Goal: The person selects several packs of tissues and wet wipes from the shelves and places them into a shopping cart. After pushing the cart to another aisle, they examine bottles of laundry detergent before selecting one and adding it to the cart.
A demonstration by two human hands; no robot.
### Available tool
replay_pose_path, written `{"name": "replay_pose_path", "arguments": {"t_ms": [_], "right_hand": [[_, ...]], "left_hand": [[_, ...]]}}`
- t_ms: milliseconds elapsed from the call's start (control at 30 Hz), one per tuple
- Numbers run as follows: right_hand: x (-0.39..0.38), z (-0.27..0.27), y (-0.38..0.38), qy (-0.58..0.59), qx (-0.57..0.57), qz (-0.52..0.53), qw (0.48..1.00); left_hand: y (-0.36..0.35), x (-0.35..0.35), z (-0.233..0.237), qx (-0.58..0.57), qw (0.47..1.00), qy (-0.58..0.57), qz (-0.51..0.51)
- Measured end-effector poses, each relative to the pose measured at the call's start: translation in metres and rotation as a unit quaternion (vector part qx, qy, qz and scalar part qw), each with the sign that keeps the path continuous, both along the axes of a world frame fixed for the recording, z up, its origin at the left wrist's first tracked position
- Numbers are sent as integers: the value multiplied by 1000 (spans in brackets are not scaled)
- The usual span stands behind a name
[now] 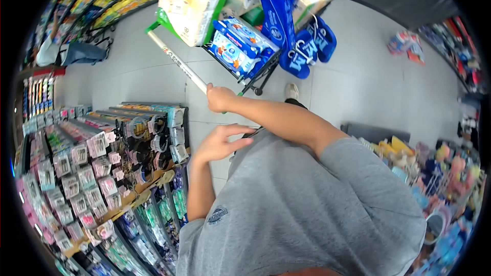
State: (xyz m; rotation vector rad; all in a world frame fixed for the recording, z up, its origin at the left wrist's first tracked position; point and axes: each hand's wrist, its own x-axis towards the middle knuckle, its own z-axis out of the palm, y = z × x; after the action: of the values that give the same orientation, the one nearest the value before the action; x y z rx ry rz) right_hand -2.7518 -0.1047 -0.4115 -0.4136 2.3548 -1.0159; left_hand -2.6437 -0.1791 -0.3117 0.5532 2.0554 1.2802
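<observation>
My right hand (220, 98) is wrapped round the right end of the white handle bar (179, 64) of a shopping cart. My left hand (221, 144) hovers at the front of my grey shirt, thumb and fingers apart; a thin dark thing by the fingertips is too small to make out. In the cart are a large cream-and-green package (189, 2), blue packs of wipes (238, 46) and a long blue package (276, 7). Blue slippers (307, 53) hang at the cart's right side.
A rack of carded small goods and headbands (97, 168) stands close at the left. Soft toys (404, 158) fill a display at the right. Another person (71, 53) is at the upper left by shelves. Red-and-white packages (406, 46) lie at the upper right.
</observation>
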Motion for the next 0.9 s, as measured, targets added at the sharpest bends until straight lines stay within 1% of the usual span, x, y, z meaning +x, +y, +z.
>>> {"name": "replay_pose_path", "arguments": {"t_ms": [33, 67, 100, 133, 167, 200, 233, 300, 333, 400, 433, 500, 533, 600, 633, 667, 700, 733, 767, 800, 900], "right_hand": [[4, -2, -3, -38, 1, -4, 999], [12, -6, -6, -45, 4, -13, 999], [20, -10, -8, -14, 10, -43, 999], [30, -14, -10, 16, 19, -72, 997], [37, -13, -10, 9, 26, -82, 996], [38, -12, -24, 20, 47, -86, 995], [44, -8, -21, 23, 67, -90, 993], [56, 4, -17, 16, 95, -102, 990], [63, 8, -17, 12, 112, -101, 988], [77, 11, -16, 22, 133, -115, 984], [77, 7, -30, 31, 144, -123, 981], [91, 3, -28, 58, 171, -139, 974], [98, 5, -25, 72, 179, -145, 970], [111, 6, -21, 91, 180, -156, 967], [116, 7, -19, 110, 202, -163, 959], [116, 8, -18, 132, 224, -167, 951], [123, 10, -14, 138, 218, -169, 951], [129, 14, -10, 168, 228, -168, 944], [137, 18, -8, 199, 240, -169, 935], [143, 20, -6, 206, 235, -170, 935], [152, 28, 6, 249, 255, -169, 919]], "left_hand": [[-21, -2, 15, -4, 1000, -24, -18], [-45, -9, 15, 25, 999, -15, 38], [-69, -23, 14, 53, 994, -6, 91], [-87, -42, 9, 27, 979, 44, 195], [-95, -67, 5, 11, 952, 164, 260], [-128, -103, -14, -36, 914, 243, 321], [-142, -138, -24, -110, 888, 272, 355], [-165, -195, -51, -145, 813, 441, 352], [-178, -213, -62, -135, 816, 440, 351], [-201, -236, -74, -292, 778, 449, 328], [-223, -239, -79, -288, 775, 454, 332], [-241, -232, -79, -354, 737, 526, 232], [-251, -234, -88, -380, 726, 537, 200], [-258, -221, -90, -385, 745, 516, 172], [-260, -213, -92, -387, 740, 523, 172], [-265, -205, -93, -362, 744, 528, 190], [-265, -194, -94, -337, 751, 531, 202], [-265, -183, -92, -339, 746, 537, 203], [-264, -172, -89, -335, 757, 518, 213], [-264, -160, -85, -333, 768, 499, 224], [-261, -124, -72, -341, 764, 494, 238]]}}
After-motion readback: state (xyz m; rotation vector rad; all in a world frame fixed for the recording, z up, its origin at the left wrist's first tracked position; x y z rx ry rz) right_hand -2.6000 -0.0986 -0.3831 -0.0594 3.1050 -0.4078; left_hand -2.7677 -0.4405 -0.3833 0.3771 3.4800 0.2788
